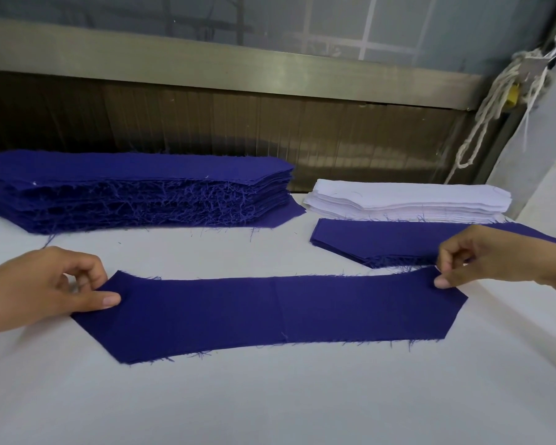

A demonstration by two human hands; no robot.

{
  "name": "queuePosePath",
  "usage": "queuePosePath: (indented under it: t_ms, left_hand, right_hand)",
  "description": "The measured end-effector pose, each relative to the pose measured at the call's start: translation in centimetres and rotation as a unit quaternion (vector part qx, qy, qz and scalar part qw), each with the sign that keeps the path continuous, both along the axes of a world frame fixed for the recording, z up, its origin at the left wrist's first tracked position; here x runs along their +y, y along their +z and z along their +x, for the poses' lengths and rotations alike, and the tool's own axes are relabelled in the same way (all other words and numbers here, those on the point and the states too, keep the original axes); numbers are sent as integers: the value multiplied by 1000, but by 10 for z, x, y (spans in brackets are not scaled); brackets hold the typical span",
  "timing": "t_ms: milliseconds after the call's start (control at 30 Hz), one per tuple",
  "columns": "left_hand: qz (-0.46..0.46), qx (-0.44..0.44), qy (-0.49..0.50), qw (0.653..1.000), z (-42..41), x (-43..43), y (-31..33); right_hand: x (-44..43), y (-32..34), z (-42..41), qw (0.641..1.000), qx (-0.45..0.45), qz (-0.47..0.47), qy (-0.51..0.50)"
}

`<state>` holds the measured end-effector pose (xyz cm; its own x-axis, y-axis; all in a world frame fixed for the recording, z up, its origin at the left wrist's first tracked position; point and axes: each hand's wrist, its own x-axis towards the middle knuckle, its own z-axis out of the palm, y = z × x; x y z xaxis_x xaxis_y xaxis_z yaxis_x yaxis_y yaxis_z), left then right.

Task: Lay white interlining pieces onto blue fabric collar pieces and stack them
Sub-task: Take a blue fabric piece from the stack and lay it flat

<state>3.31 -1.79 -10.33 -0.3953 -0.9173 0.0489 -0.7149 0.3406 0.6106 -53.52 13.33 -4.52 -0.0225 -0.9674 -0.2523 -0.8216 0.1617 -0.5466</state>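
Note:
A blue collar piece lies flat on the white table, long side left to right, with frayed edges. My left hand pinches its left end between thumb and fingers. My right hand pinches its far right corner. A tall stack of blue collar pieces stands at the back left. At the back right sits a stack of white interlining pieces. In front of that stack lies a thin pile of blue pieces, its right part hidden behind my right hand.
The white table stretches toward me below the collar piece. A brown wall panel and a metal sill run behind the stacks. Knotted white cord hangs at the back right beside a grey wall.

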Motion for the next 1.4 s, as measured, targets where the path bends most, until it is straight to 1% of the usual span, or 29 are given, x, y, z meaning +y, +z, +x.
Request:
queuePosePath:
  t_ms: [233,400,533,733,867,967,1100,1200,1333,1400]
  left_hand:
    - [5,0,-3,1000,3,-2,-1]
    - [1,2,-6,1000,2,-2,-2]
    - [4,-2,-2,1000,1,-1,0]
    - [6,-2,5,1000,2,-2,0]
    - [1,-25,17,1000,5,-1,-1]
    - [-29,-44,44,998,10,-1,-3]
    - [-90,-47,102,990,14,-1,-12]
    - [-108,-76,123,984,17,-2,-15]
    - [-84,-86,139,983,16,1,-11]
    - [-71,-89,132,985,14,4,-8]
  right_hand:
    - [-2,-2,-2,1000,-30,2,-1]
    - [-3,-6,-2,999,-30,12,4]
    - [-4,-9,-3,1000,-2,17,4]
    - [-4,-8,1,1000,14,22,-5]
    - [-3,-6,4,999,21,29,-14]
    - [0,-3,7,998,42,30,-26]
    - [2,0,13,994,99,15,-45]
    - [2,0,18,991,124,14,-52]
    - [2,0,23,988,146,18,-42]
    - [1,0,24,987,152,30,-36]
